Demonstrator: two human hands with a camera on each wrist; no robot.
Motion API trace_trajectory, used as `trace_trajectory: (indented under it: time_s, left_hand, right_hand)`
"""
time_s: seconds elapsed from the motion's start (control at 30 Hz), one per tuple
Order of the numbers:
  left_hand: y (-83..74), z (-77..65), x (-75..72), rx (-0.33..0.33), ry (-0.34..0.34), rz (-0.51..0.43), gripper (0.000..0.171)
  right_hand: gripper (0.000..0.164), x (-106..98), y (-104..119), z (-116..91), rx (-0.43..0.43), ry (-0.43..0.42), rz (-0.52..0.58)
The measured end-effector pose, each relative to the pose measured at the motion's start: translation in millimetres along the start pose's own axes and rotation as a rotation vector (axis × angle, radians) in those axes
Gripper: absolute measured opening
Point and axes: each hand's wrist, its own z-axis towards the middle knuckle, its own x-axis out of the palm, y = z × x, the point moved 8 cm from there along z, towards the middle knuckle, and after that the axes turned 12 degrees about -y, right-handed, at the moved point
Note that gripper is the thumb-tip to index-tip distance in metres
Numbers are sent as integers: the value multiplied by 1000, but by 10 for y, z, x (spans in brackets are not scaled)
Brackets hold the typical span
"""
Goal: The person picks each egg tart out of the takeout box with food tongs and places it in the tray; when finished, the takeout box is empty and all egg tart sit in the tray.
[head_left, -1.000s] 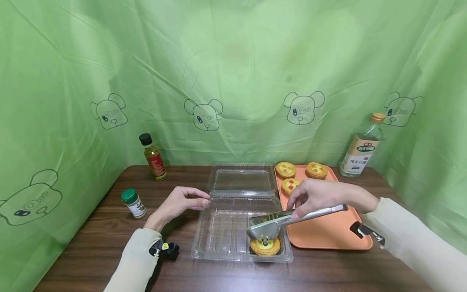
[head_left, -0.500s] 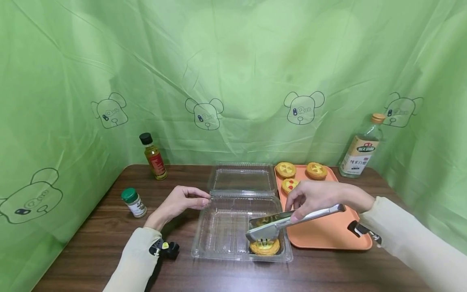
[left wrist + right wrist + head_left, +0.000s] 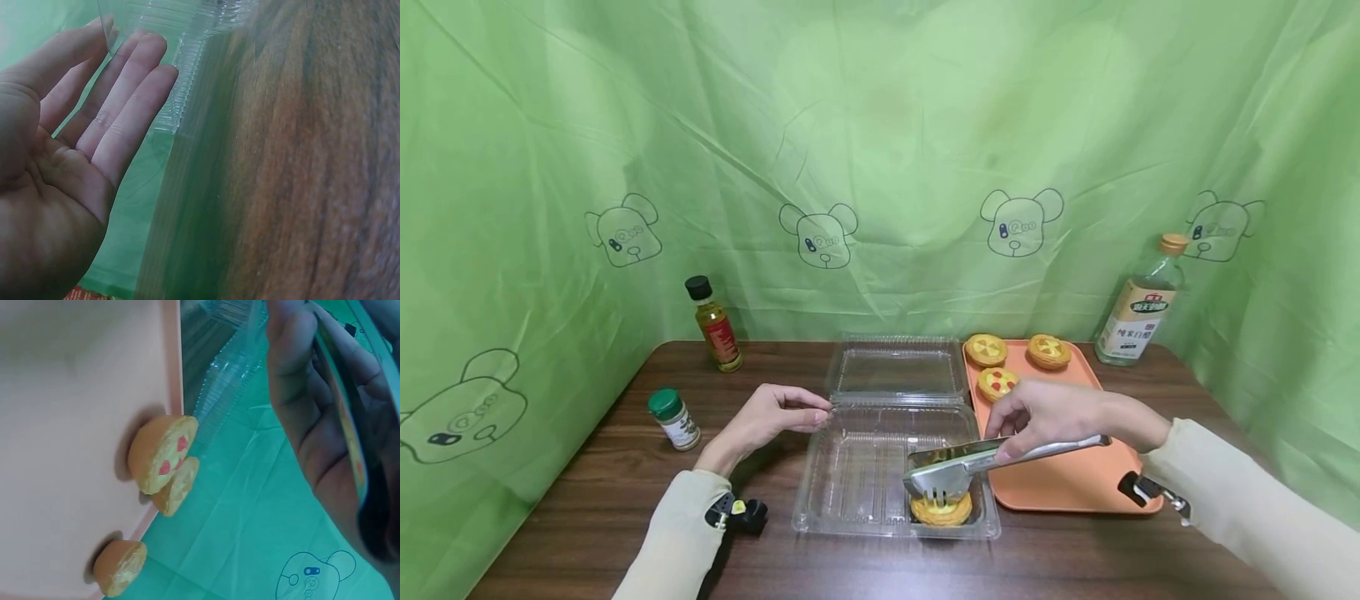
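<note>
In the head view my left hand [image 3: 775,415] pinches the rim of a clear plastic clamshell container [image 3: 857,487] at its left back corner, thumb against forefinger. The left wrist view shows that hand's other fingers [image 3: 134,109] fairly straight beside the plastic. My right hand [image 3: 1048,412] grips metal food tongs [image 3: 951,479], slanting down to the left over the container. The slotted ends of the tongs lie over an egg tart [image 3: 942,510] in the container's front right compartment. They hide the back part of the tart; whether they squeeze it I cannot tell.
An orange tray [image 3: 1060,492] at the right bears three tarts, one with red pieces [image 3: 998,383]. The container's lid [image 3: 901,367] lies folded back. An oil bottle [image 3: 718,329] and a green-capped jar [image 3: 675,419] stand left; a vinegar bottle [image 3: 1138,312] stands back right.
My right hand and the tongs have dipped slightly, and the tongs' ends cover more of the tart's top. My left hand stays at the container's corner.
</note>
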Motion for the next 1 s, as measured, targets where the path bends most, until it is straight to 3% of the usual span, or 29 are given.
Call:
trace_trajectory:
  time_s: [0.47, 1.0]
  left_hand:
    - [34, -2, -1, -1, -11, -5, 27]
    - [24, 14, -6, 6, -6, 1, 29]
  right_hand:
    - [20, -13, -96, 10, 34, -142, -104]
    - [21, -23, -5, 41, 54, -39, -56]
